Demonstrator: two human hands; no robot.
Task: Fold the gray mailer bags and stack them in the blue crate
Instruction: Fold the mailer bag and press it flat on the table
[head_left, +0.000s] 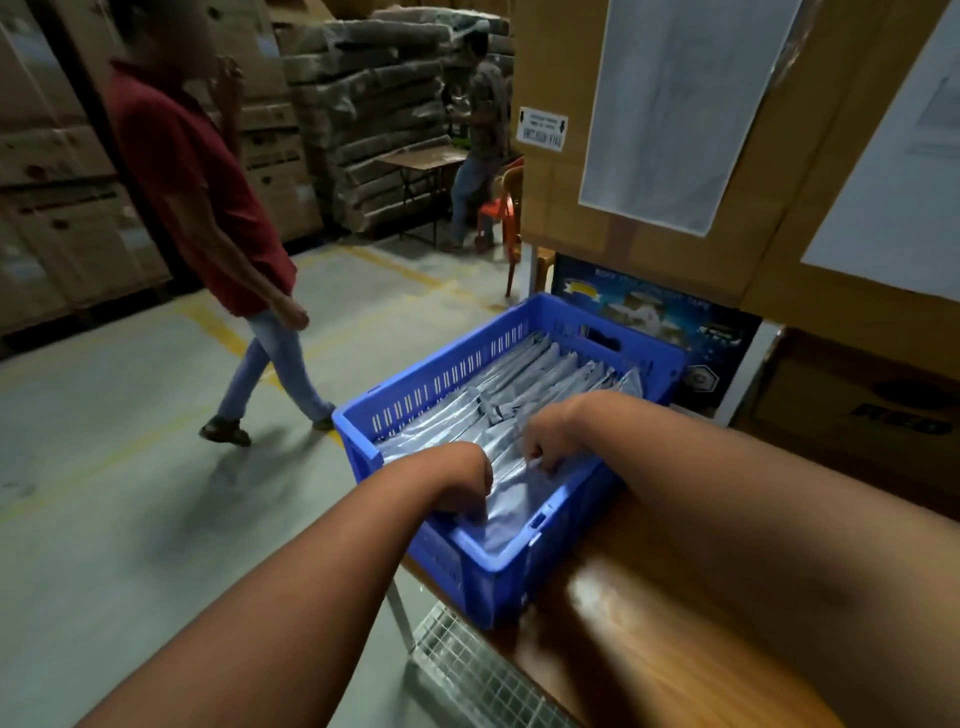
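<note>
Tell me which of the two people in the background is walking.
The person in the red shirt on the left, caught mid-stride on the floor; the other person stands by a small table farther back.

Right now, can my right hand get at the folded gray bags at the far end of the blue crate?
Probably yes. The right hand is already inside the open-topped crate, and nothing covers the far bags.

Fingertips (470, 512) (both hands) behind knuckles

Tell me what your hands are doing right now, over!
Left hand and right hand both down in the blue crate, fingers curled on the gray mailer bags. Bags stacked in rows. Nothing blocking. Over.
</note>
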